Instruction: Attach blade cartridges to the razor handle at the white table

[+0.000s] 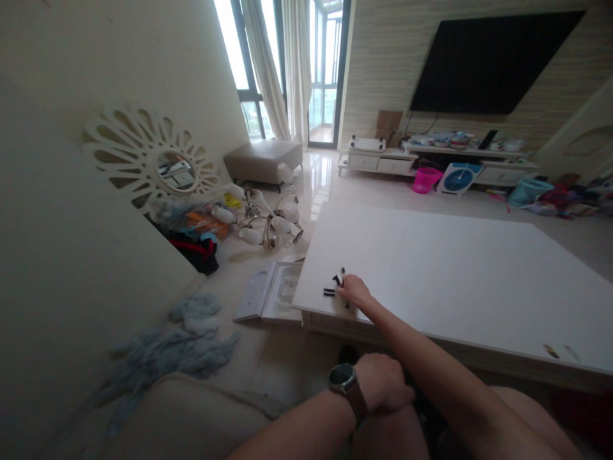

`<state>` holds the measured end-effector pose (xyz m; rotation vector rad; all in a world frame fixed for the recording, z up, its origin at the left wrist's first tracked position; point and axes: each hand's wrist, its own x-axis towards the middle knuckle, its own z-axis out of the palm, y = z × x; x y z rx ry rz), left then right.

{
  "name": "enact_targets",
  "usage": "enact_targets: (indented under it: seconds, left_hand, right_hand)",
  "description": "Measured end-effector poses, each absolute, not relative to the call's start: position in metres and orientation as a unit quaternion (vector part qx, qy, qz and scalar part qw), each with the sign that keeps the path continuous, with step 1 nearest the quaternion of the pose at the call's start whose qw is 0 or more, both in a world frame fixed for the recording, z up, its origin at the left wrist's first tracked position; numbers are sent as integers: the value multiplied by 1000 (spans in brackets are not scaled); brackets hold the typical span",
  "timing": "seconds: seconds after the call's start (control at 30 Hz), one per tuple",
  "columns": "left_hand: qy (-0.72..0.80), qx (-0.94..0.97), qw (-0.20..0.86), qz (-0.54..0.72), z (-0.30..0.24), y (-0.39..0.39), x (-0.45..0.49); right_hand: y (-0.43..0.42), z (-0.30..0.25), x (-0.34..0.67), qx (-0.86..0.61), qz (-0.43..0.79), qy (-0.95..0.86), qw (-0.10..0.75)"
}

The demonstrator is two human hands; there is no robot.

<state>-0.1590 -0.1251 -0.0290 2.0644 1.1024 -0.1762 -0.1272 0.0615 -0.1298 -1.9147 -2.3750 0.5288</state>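
Note:
Near the close left corner of the white table point(431, 255), my right hand point(353, 289) is closed on a small, thin black object point(343, 275). Its ends stick out past my fingers, but its kind is too small to make out. Beside my fingertips, two short black pieces point(329, 292) lie on the tabletop. My left hand point(383, 385), with a round watch point(341, 377) on a brown strap at its wrist, rests over my leg near the table's front edge. Its fingers are curled, with their tips hidden, so anything inside is out of sight.
An open white box point(278, 294) lies on the floor against the table's left end. Past it are a chandelier point(268, 220) and bagged items point(205, 220). Grey fluffy cloth point(191, 345) lies at left. Two small items point(552, 351) lie at the table's right front.

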Motion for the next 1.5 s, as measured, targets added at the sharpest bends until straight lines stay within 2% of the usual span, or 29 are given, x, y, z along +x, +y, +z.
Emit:
enact_targets:
  seconds: [0.23, 0.5, 0.6, 0.77, 0.87, 1.03, 1.23, 1.4, 1.5]
  left_hand:
    - [438, 810, 385, -61, -37, -124, -156]
    - [474, 800, 367, 7, -27, -125, -162]
    - [542, 747, 365, 120, -28, -116, -160]
    - [577, 558, 461, 378, -41, -89, -153]
    - [574, 457, 499, 461, -47, -79, -150]
    - [491, 463, 556, 485, -44, -78, -147]
    - [397, 556, 541, 491, -40, -83, -149]
    - [408, 553, 506, 521, -35, -85, -153]
    - [436, 547, 472, 537, -30, -85, -158]
  right_hand:
    - [62, -130, -132, -638, 177, -749, 25]
    - [52, -97, -109, -616, 189, -755, 123]
    - [40, -77, -85, -596, 190, -762, 164]
    - [7, -43, -38, -563, 190, -777, 206]
    - [-16, -24, -14, -532, 204, -786, 241]
    - [-46, 5, 12, -499, 221, -801, 246]
    - [-66, 23, 22, -464, 244, -824, 215]
    - [-71, 16, 20, -432, 292, -814, 258]
    - [-62, 2, 20, -418, 361, -777, 302]
